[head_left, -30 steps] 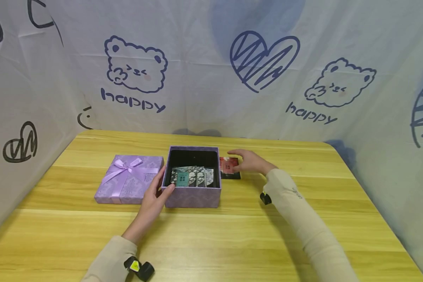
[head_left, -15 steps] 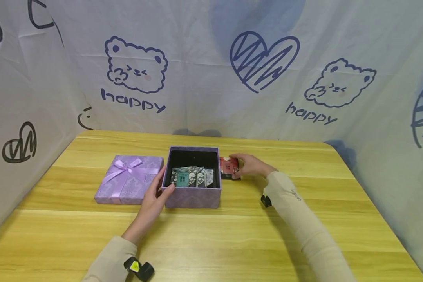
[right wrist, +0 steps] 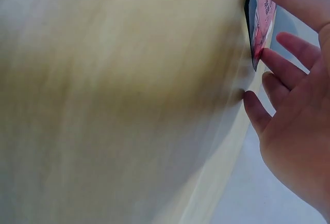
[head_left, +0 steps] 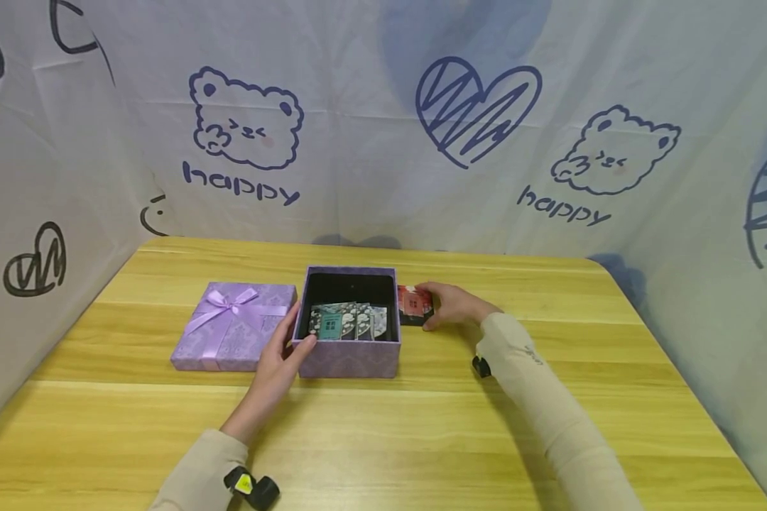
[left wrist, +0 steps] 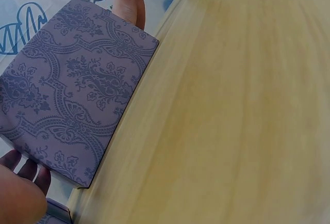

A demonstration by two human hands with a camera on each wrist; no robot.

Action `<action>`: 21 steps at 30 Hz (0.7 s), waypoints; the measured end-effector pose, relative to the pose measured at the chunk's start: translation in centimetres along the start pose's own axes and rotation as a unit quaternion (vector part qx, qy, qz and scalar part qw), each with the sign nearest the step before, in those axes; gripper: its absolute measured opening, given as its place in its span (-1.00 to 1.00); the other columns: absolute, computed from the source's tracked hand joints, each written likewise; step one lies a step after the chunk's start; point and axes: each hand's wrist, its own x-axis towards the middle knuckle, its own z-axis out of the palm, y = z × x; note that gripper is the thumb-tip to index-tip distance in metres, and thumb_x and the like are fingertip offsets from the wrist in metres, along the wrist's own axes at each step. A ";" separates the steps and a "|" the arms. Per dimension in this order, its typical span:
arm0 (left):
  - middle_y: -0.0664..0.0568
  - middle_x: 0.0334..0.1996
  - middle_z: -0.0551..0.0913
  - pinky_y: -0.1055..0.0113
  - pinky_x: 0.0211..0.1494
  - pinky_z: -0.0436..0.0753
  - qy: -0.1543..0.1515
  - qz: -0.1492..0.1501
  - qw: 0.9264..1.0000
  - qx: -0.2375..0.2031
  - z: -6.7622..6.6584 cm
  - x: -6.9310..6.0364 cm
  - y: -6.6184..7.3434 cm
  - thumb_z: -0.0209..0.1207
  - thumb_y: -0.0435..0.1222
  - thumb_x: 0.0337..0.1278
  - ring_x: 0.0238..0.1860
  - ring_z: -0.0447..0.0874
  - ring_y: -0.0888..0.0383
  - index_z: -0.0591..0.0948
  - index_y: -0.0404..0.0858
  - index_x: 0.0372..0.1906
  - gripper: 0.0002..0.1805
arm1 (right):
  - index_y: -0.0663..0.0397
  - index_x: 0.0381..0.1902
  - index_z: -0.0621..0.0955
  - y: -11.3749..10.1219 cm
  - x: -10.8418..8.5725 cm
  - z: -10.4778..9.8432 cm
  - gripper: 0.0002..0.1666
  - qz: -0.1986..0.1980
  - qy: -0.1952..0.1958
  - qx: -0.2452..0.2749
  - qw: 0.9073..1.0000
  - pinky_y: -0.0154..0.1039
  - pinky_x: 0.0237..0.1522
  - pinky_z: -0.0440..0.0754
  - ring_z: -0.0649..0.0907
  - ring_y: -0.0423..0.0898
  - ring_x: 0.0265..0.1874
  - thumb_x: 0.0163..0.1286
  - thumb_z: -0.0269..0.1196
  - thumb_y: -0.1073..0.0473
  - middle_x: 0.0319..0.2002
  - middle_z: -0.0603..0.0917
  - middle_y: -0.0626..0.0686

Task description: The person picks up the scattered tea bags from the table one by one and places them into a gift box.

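Note:
An open purple patterned gift box (head_left: 350,360) with a black inside stands mid-table. Several small printed packets (head_left: 329,323) lie in it, one with a green label. My left hand (head_left: 278,365) holds the box at its near left corner, thumb at the front rim and fingers along the left side. Against the box's right side lies a flat red and black packet (head_left: 414,303). My right hand (head_left: 457,305) grips its right end between thumb and fingers; the right wrist view shows the packet's edge (right wrist: 264,22) between them. The hand covers part of it.
The purple box lid (head_left: 194,348) with a ribbon bow (head_left: 231,301) lies left of the box, close to my left hand. Behind the wooden table (head_left: 383,440) hangs a white cloth (head_left: 358,142) with bear and heart drawings.
My right hand's fingers have come down and closed on the red and black packet's right end. The left hand and the box have stayed in place.

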 end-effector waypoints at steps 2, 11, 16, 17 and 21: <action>-0.28 0.42 0.19 0.60 0.12 0.33 0.000 0.001 1.000 0.000 0.0 0.0 0.0 0.08 -0.35 0.37 0.35 0.23 -0.15 0.08 -0.22 0.52 -0.29 | 0.21 0.42 0.28 -0.1 -0.1 0.0 0.02 -0.005 0.001 -0.004 1.000 0.08 0.37 0.11 0.24 0.18 0.36 0.03 0.50 0.27 0.36 0.34 0.23; -0.29 0.40 0.22 0.61 0.12 0.33 0.000 -0.002 1.000 0.006 0.0 -0.1 -0.1 0.08 -0.33 0.37 0.34 0.25 -0.14 0.09 -0.21 0.52 -0.30 | 0.23 0.39 0.33 -0.1 -0.4 0.0 -0.02 -0.034 0.009 -0.038 0.999 0.11 0.32 0.22 0.31 0.22 0.30 0.01 0.50 0.24 0.34 0.33 0.29; -0.30 0.39 0.24 0.61 0.11 0.34 0.001 0.000 1.000 0.005 0.0 0.0 -0.1 0.08 -0.34 0.37 0.32 0.26 -0.14 0.10 -0.22 0.52 -0.30 | 0.19 0.40 0.32 -0.2 -0.7 -0.1 -0.02 -0.035 0.007 -0.060 0.998 0.14 0.29 0.24 0.32 0.24 0.28 0.03 0.49 0.21 0.34 0.28 0.32; -0.29 0.39 0.24 0.61 0.11 0.34 0.001 -0.001 1.000 0.004 0.0 0.0 0.0 0.08 -0.34 0.37 0.33 0.26 -0.14 0.10 -0.21 0.52 -0.30 | 0.19 0.40 0.32 -0.2 -0.8 -0.2 -0.02 -0.035 0.008 -0.062 0.997 0.14 0.29 0.25 0.32 0.23 0.27 0.04 0.49 0.20 0.34 0.28 0.32; -0.27 0.41 0.20 0.45 0.22 0.34 -0.001 -0.003 1.000 0.004 0.0 0.0 0.1 0.08 -0.33 0.38 0.35 0.23 -0.12 0.09 -0.20 0.52 -0.30 | 0.19 0.40 0.33 -0.2 -1.0 -0.3 -0.04 -0.042 0.008 -0.067 0.997 0.14 0.28 0.26 0.34 0.23 0.26 0.06 0.47 0.19 0.32 0.29 0.32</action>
